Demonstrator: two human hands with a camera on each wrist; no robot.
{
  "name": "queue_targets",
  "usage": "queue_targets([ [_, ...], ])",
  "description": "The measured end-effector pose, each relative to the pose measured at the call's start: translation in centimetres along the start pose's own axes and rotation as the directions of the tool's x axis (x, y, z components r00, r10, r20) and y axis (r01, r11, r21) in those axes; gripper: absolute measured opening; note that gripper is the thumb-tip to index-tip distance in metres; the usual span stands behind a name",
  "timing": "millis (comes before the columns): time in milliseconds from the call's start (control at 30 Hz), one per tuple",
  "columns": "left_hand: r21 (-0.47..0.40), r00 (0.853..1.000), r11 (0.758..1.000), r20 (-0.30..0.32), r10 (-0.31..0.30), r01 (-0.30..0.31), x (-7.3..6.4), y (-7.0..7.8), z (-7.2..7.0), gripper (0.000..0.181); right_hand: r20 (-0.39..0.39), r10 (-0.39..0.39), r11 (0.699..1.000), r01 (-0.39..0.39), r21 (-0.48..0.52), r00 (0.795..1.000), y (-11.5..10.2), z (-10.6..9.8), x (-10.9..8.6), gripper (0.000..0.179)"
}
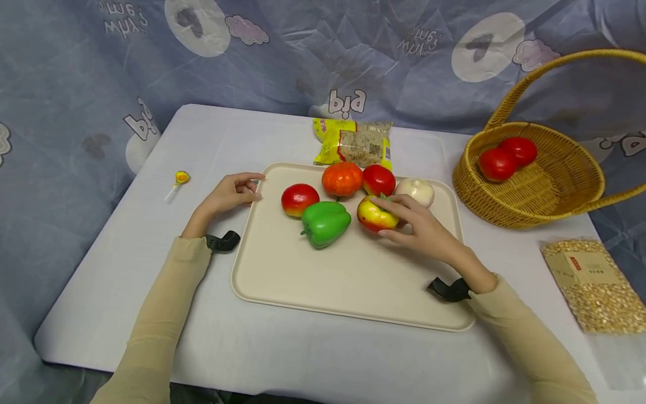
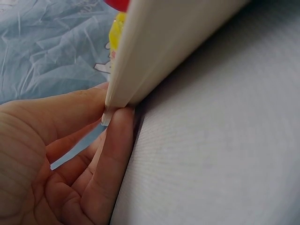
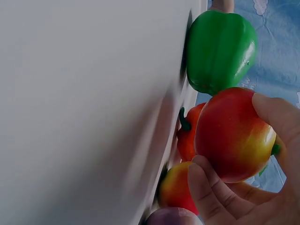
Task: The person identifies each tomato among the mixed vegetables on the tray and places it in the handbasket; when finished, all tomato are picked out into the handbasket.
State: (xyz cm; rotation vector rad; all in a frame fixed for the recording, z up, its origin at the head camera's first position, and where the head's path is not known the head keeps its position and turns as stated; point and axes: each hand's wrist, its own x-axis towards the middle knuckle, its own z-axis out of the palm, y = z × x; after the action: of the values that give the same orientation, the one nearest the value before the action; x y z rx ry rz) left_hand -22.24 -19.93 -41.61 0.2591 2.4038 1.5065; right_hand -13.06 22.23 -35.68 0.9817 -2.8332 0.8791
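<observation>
My left hand (image 1: 229, 196) pinches the left rim of a cream tray (image 1: 313, 286); the left wrist view shows the thumb over the rim (image 2: 115, 93) and a finger beneath it. Over the tray, my right hand (image 1: 421, 227) grips a red-and-yellow fruit (image 1: 374, 216) with a small green leaf. In the right wrist view, thumb and fingertips hold that fruit (image 3: 232, 136) from opposite sides. Left of it lie a green bell pepper (image 1: 325, 223) and a red fruit (image 1: 300, 199). Behind are an orange pumpkin (image 1: 342, 178), another red fruit (image 1: 379, 179) and a pale bulb (image 1: 416, 191).
A wicker basket (image 1: 560, 193) with a tall handle holds two red fruits (image 1: 507, 158) at the right. Below it lies a bag of yellow kernels (image 1: 598, 286). A yellow packet (image 1: 360, 143) lies behind the tray, and a lollipop (image 1: 181, 178) at the left.
</observation>
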Motion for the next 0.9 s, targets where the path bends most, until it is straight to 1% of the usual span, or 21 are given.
queue_targets([
  [67, 0.0, 1.0, 1.0, 0.001, 0.001, -0.001, 0.0, 0.1, 0.0, 0.048, -0.016, -0.005, 1.0, 0.005, -0.008, 1.0, 0.0, -0.2, -0.2, 0.063],
  [200, -0.008, 1.0, 1.0, 0.022, 0.007, -0.007, -0.2, 0.3, -0.2, 0.049, -0.052, -0.009, 1.0, 0.008, -0.017, 0.999, 0.2, -0.6, -0.7, 0.064],
  [233, -0.012, 1.0, 1.0, 0.029, 0.003, -0.003, -0.2, 0.4, -0.2, 0.05, -0.063, -0.008, 1.0, 0.007, -0.02, 0.998, 0.2, -0.7, -0.8, 0.064],
  [300, -0.019, 0.999, 1.0, 0.041, -0.002, 0.002, -0.6, 1.1, -0.2, 0.05, -0.088, -0.002, 1.0, 0.0, -0.025, 0.996, 0.3, -0.9, -1.1, 0.066],
  [367, -0.024, 0.999, 1.0, 0.039, -0.007, 0.007, -0.7, 1.2, -0.2, 0.05, -0.113, 0.006, 0.999, -0.01, -0.036, 0.994, 0.4, -1.3, -1.4, 0.066],
  [467, -0.016, 1.0, 1.0, 0.024, -0.008, 0.008, -0.6, 1.0, -0.1, 0.049, -0.144, 0.024, 0.998, -0.032, -0.054, 0.989, 0.6, -2.0, -1.9, 0.067],
  [533, -0.015, 1.0, 1.0, 0.011, -0.007, 0.007, -0.3, 0.3, 0.0, 0.049, -0.169, 0.022, 0.997, -0.034, -0.07, 0.985, 0.8, -2.5, -2.1, 0.068],
  [567, -0.016, 1.0, 1.0, 0.005, -0.009, 0.009, -0.3, 0.2, 0.0, 0.049, -0.183, 0.024, 0.996, -0.038, -0.076, 0.983, 0.9, -2.8, -2.2, 0.069],
  [700, 0.0, 1.0, 1.0, 0.002, 0.005, -0.005, -0.4, 0.0, -0.2, 0.048, -0.26, 0.011, 0.994, -0.038, -0.099, 0.966, 1.4, -3.8, -2.4, 0.071],
  [800, 0.016, 1.0, 1.0, 0.008, 0.022, -0.022, -0.4, 0.1, -0.2, 0.049, -0.321, 0.014, 0.995, -0.045, -0.09, 0.947, 2.1, -4.4, -2.7, 0.071],
  [900, 0.011, 1.0, 1.0, 0.013, 0.018, -0.018, -0.4, 0.3, -0.2, 0.05, -0.377, 0.028, 0.995, -0.061, -0.076, 0.926, 3.0, -5.1, -3.1, 0.072],
])
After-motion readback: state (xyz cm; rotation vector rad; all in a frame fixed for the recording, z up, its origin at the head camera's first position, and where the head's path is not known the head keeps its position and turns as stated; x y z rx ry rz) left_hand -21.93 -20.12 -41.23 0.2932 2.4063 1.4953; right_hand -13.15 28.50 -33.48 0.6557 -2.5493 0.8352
